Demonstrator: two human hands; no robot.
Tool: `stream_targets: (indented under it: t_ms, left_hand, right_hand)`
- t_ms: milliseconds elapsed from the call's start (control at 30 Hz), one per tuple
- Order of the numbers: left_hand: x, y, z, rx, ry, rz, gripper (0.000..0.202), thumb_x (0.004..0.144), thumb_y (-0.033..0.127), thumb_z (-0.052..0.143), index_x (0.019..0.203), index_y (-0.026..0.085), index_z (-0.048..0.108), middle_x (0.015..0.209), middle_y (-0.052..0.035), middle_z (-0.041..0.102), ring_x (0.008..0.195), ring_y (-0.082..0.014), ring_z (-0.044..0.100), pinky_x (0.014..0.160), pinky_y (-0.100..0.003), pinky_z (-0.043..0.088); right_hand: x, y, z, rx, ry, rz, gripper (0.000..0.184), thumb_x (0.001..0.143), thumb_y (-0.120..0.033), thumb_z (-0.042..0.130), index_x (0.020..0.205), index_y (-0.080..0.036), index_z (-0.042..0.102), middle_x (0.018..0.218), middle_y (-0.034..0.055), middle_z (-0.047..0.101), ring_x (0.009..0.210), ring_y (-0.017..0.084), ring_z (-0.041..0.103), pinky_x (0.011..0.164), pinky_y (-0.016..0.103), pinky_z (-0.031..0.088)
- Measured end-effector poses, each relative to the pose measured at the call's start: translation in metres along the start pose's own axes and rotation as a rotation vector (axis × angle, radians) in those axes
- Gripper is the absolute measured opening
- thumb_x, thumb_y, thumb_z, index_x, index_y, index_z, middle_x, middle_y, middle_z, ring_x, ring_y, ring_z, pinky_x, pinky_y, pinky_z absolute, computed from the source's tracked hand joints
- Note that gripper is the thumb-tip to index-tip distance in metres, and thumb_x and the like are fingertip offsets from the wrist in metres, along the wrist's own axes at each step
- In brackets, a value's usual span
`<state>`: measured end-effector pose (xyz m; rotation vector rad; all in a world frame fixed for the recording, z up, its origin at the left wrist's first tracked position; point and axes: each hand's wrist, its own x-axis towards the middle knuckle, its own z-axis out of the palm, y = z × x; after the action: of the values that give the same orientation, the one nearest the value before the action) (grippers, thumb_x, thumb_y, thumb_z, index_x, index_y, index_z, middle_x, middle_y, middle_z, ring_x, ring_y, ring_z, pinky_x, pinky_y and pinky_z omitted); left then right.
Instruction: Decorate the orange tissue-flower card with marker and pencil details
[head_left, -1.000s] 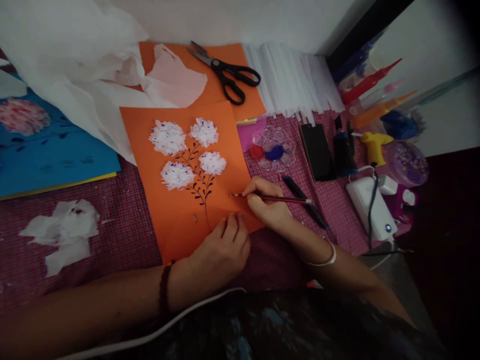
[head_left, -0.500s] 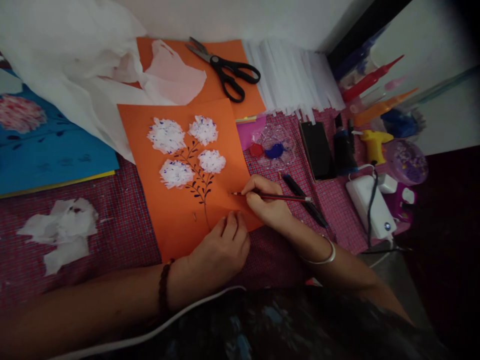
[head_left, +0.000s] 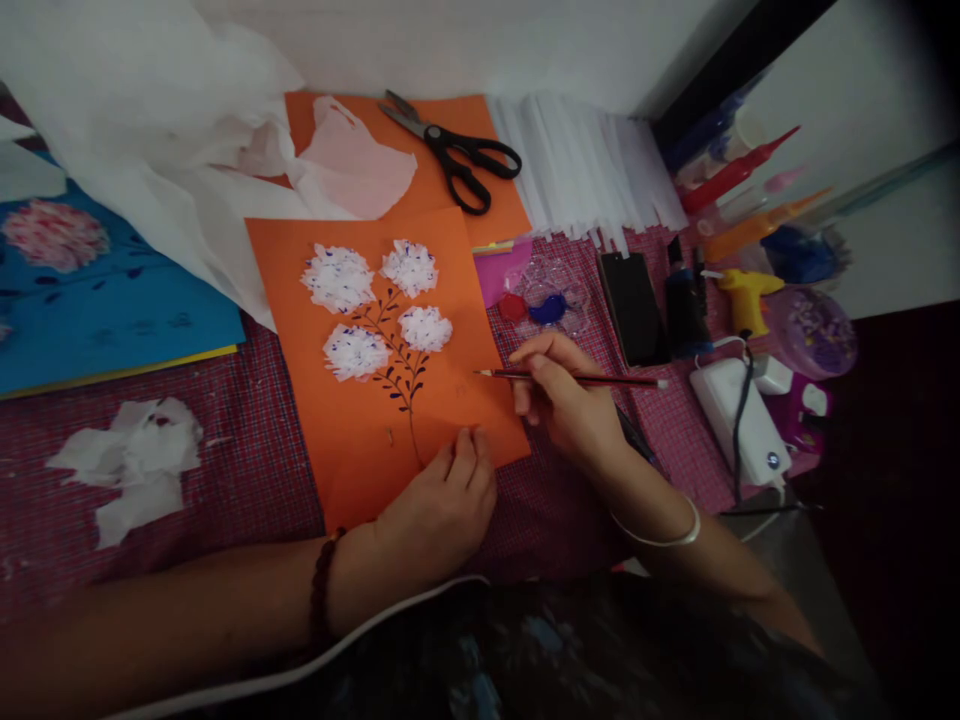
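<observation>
A pencil [head_left: 611, 380] is held between the thumb and fingers of my right hand [head_left: 574, 400], its tip just over the right part of an orange paper sheet [head_left: 300, 440]. Faint marks show on the paper close to the tip. My left hand [head_left: 439, 505] rests on the sheet's near edge, fingers close together and laid down, holding nothing. White, blue-flecked paper flowers [head_left: 337, 278] sit on the sheet, joined by a drawn dark stem with small leaves [head_left: 407, 385].
Scissors [head_left: 457, 150] lie on another orange sheet behind, beside white paper strips [head_left: 577, 165]. To the right are a phone [head_left: 634, 308], a paint palette [head_left: 551, 308], a yellow glue gun [head_left: 750, 297] and a white adapter [head_left: 739, 415]. Tissue scraps [head_left: 142, 460] and a blue sheet [head_left: 112, 330] lie left.
My right hand has lifted and shifted right with the pencil, turning so that its fingers show. The left hand stays on the orange sheet. The view has moved slightly.
</observation>
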<state>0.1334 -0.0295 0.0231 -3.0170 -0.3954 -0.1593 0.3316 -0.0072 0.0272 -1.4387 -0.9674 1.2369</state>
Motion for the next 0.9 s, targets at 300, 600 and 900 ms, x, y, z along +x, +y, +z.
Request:
stream_targets:
  t_ms: [300, 600, 900]
  left_hand:
    - [-0.003, 0.019, 0.004, 0.053, -0.065, -0.031, 0.092, 0.086, 0.072, 0.058, 0.129, -0.008, 0.061, 0.133, -0.0363, 0.06, 0.119, -0.0427, 0.064, 0.095, -0.046, 0.054]
    - [-0.002, 0.019, 0.003, 0.054, -0.059, -0.038, 0.096, 0.082, 0.075, 0.06, 0.129, -0.009, 0.06, 0.132, -0.0366, 0.06, 0.118, -0.0422, 0.065, 0.096, -0.047, 0.053]
    - [-0.002, 0.02, 0.005, 0.05, -0.038, -0.038, 0.094, 0.083, 0.073, 0.06, 0.128, -0.009, 0.062, 0.131, -0.0352, 0.062, 0.116, -0.0423, 0.066, 0.095, -0.046, 0.053]
  right_hand:
    - [-0.016, 0.023, 0.003, -0.398, -0.016, -0.229, 0.006, 0.08, -0.019, 0.059, 0.08, -0.022, 0.063, 0.072, -0.0014, 0.067, 0.062, 0.013, 0.059, 0.059, 0.027, 0.045]
    - [-0.018, 0.025, 0.005, -0.589, -0.07, -0.341, 0.01, 0.082, -0.016, 0.055, 0.079, -0.023, 0.061, 0.07, -0.0031, 0.065, 0.063, 0.013, 0.057, 0.061, 0.026, 0.044]
    - [-0.018, 0.019, 0.01, -0.585, -0.098, -0.317, 0.009, 0.079, -0.016, 0.053, 0.076, -0.023, 0.058, 0.068, -0.0028, 0.064, 0.061, 0.013, 0.056, 0.058, 0.026, 0.042]
